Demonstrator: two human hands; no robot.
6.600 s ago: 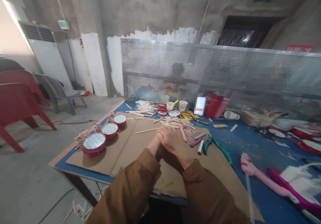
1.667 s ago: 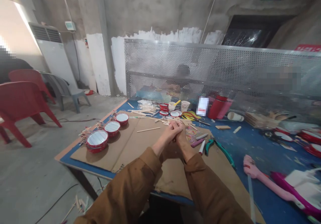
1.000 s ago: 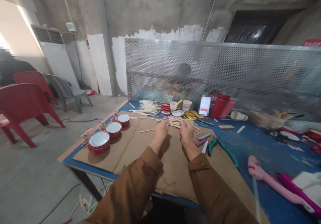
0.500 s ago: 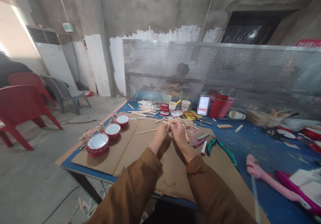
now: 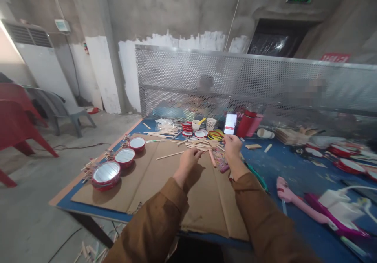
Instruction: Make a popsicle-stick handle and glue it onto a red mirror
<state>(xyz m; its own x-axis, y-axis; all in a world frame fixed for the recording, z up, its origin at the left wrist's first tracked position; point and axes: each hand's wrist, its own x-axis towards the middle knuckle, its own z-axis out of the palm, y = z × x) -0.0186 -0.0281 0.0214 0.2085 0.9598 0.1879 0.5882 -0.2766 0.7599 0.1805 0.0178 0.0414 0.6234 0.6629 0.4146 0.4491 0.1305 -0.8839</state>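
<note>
My left hand is over the cardboard sheet, its thumb and fingers pinched together; whatever they hold is too small to make out. Further right, my right hand has its fingertips drawn together near the yellow scissors and below the phone; its contents are hidden. Between the hands lie a pinkish stick-like piece and a heap of small coloured bands. Loose wooden sticks are just beyond my left hand, and one long thin stick lies to its left.
Three red-rimmed round drums with clothespins line the table's left side. Teal-handled pliers are partly behind my right forearm. A pink glue gun and white plugs are at right. Red bottle and perforated metal screen stand behind.
My hands were together over the cardboard and are now apart. The right hand has moved right and forward, toward the scissors and phone. The view has turned slightly right.
</note>
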